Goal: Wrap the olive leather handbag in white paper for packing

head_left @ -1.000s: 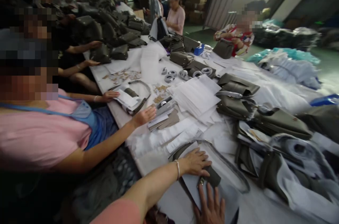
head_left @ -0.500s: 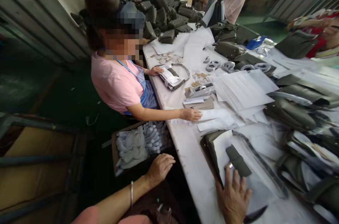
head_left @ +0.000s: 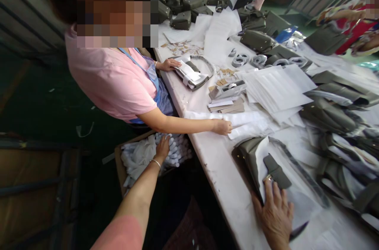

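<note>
Bag lying half-wrapped in paper, right hand pressing flat on it; left hand reaching open into box of wadding.

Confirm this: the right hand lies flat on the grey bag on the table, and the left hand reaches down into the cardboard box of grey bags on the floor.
One thing is wrong. The head view shows the cardboard box holding white wrapping material, not grey bags. The rest stands: the right hand lies flat on the grey bag, and the left hand reaches down into the box.
</note>
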The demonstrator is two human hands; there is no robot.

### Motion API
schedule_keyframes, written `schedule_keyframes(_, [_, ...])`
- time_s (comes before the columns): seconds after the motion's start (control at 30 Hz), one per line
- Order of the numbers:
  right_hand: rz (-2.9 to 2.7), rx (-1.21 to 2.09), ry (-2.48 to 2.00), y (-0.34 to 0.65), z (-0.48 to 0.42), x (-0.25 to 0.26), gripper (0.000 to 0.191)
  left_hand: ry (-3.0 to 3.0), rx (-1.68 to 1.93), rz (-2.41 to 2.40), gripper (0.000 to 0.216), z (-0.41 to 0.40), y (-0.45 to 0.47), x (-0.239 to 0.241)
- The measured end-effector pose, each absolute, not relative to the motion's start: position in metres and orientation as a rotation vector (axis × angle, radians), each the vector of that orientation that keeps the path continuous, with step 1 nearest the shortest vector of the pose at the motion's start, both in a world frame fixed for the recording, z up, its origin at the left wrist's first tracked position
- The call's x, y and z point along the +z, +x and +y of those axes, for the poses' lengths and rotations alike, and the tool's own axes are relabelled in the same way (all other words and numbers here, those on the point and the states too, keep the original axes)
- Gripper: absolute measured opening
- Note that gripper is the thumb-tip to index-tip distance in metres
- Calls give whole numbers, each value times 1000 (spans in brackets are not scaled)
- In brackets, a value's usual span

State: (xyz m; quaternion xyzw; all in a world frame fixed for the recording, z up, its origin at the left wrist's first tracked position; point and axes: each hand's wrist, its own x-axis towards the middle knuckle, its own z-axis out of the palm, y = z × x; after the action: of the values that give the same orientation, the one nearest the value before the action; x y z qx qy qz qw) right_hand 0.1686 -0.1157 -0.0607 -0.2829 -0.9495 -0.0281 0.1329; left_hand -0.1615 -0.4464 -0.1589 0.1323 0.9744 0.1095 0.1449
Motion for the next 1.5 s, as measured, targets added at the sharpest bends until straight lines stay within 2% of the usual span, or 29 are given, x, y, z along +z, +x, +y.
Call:
schedule_keyframes(0.17, [-2766, -111, -815, 170, -112, -66, 69, 727, 263, 2735, 46, -441, -170, -167])
schedule_keyframes(0.37, [-2785, -184, -821, 174, -104, -76, 68, 891, 184, 2623, 27, -428, -191, -177])
schedule_keyframes(0.57, [-2843, -243, -873, 173, -102, -73, 72, 1039, -114, 2560, 37, -426, -191, -158])
schedule_keyframes(0.7, [-2921, -130, -963, 171, -99, -61, 68, 1083, -214, 2587, 35, -439, -183, -102])
schedule_keyframes(0.83, [-3049, 195, -1071, 167, -92, -38, 62, 942, -185, 2635, 34, -470, -179, -20])
schedule_keyframes(0.97, [-3140, 619, -1151, 158, -76, -9, 68, 771, 387, 2389, 32, -474, -189, 65])
schedule_keyframes(1.07, [-3188, 909, -1126, 150, -64, 13, 78, 835, 787, 2214, 38, -431, -198, 111])
schedule_keyframes(1.13, [-3213, 1046, -1084, 144, -59, 25, 85, 879, 902, 2096, 43, -385, -196, 123])
schedule_keyframes(1.23, [-3230, 1179, -1069, 137, -55, 39, 92, 885, 963, 1868, 46, -311, -175, 108])
schedule_keyframes(1.37, [-3185, 1312, -1162, 133, -55, 46, 91, 720, 982, 1741, 40, -244, -130, 50])
schedule_keyframes(1.5, [-3162, 1326, -1225, 134, -61, 47, 110, 570, 1020, 1771, 40, -224, -104, 11])
